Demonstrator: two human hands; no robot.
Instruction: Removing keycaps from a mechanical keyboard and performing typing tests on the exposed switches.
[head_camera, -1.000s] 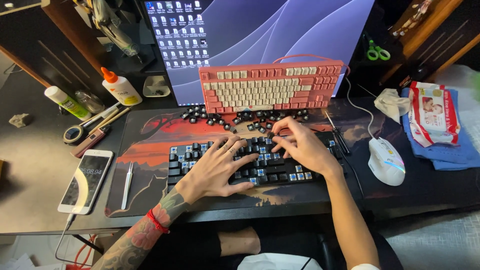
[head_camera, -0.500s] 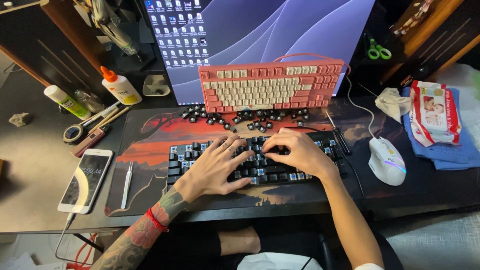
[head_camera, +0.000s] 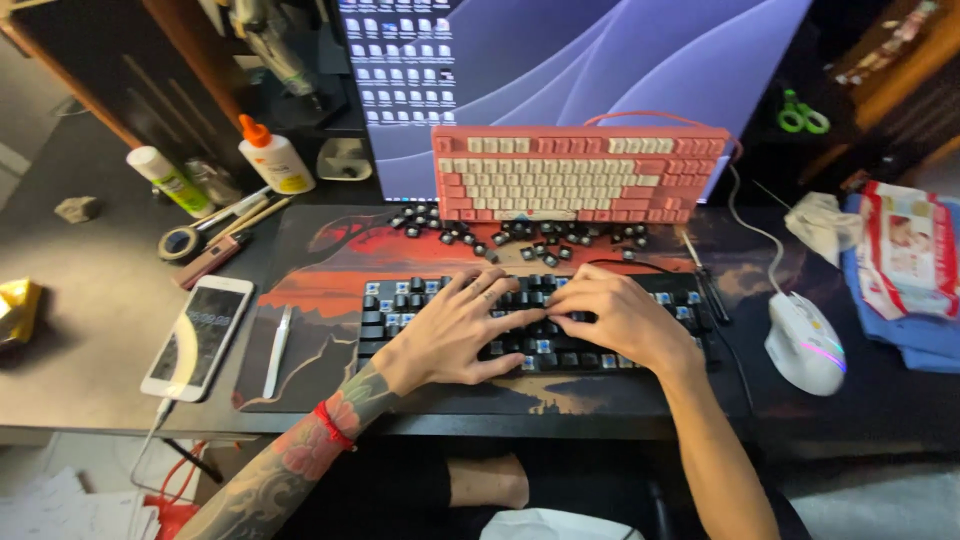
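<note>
A black keyboard (head_camera: 395, 310) with several bare switches lies on the red and black desk mat (head_camera: 320, 275). My left hand (head_camera: 455, 330) rests flat on its middle with the fingers spread. My right hand (head_camera: 625, 320) lies on the keyboard just to the right. Its fingertips are bunched together on a key row next to the left fingers, and whatever is under them is hidden. Loose black keycaps (head_camera: 520, 238) are scattered just behind the keyboard. A pink and cream keyboard (head_camera: 580, 175) leans against the monitor (head_camera: 600, 60).
A white mouse (head_camera: 805, 345) sits to the right, with a thin dark tool (head_camera: 705, 280) beside the keyboard. A wipes pack (head_camera: 905, 260) lies on blue cloth. To the left are a phone (head_camera: 198, 335), a white tool (head_camera: 277, 350), a glue bottle (head_camera: 275, 160), a green tube (head_camera: 165, 180) and a tape measure (head_camera: 185, 243).
My right hand has come down from the loose keycaps onto the middle of the black keyboard. The left hand has stayed on the keys.
</note>
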